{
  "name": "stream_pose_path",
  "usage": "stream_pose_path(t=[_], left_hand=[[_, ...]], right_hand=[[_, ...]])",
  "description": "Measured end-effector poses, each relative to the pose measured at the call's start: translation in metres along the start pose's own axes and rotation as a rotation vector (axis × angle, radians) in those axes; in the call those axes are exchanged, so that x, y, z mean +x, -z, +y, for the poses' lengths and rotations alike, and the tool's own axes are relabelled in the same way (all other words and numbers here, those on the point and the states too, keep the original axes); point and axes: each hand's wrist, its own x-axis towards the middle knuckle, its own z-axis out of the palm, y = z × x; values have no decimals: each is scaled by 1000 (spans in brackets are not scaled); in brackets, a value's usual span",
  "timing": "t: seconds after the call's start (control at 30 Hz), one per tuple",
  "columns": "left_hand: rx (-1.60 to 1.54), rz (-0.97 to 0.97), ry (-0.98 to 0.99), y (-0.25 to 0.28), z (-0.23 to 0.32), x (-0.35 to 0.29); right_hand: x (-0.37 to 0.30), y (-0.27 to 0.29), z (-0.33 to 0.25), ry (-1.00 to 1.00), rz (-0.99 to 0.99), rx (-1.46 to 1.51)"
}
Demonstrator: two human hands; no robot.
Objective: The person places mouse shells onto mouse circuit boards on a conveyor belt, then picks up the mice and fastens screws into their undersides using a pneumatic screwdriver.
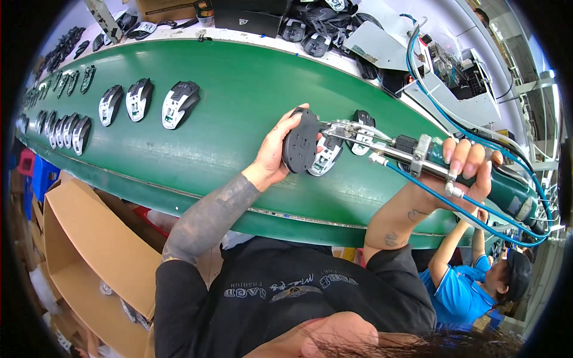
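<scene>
My left hand (274, 146) is closed round a black computer mouse (300, 142), holding it on edge above the green belt with its flat underside turned toward the tool. My right hand (471, 164) grips a green-bodied power screwdriver (510, 194) lying nearly level. Its metal nose (341, 127) reaches the side of the mouse; whether the bit touches a screw cannot be made out. Just behind the nose, a white-and-black mouse (327, 154) sits on the belt, partly hidden. Another mouse (363, 132) stands farther right, partly covered by the tool.
Several white-and-black mice (181, 104) lie along the green conveyor belt (239, 77) to the left. Blue air hoses (418, 77) loop round the screwdriver. A cardboard box (89, 238) stands at lower left. A co-worker in a blue shirt (462, 292) is at the right.
</scene>
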Motion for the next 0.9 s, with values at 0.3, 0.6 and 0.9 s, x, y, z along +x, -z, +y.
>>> stream_pose_path(t=[0.3, 0.6, 0.9], left_hand=[[-57, -154, 88, -3, -3, -6], [-71, -208, 137, -11, -4, -14], [40, -49, -70, 0, -8, 2]], right_hand=[[-4, -3, 19, -40, -10, -15], [-6, -5, 17, -51, 8, -20], [-7, -12, 18, -45, 26, -11]])
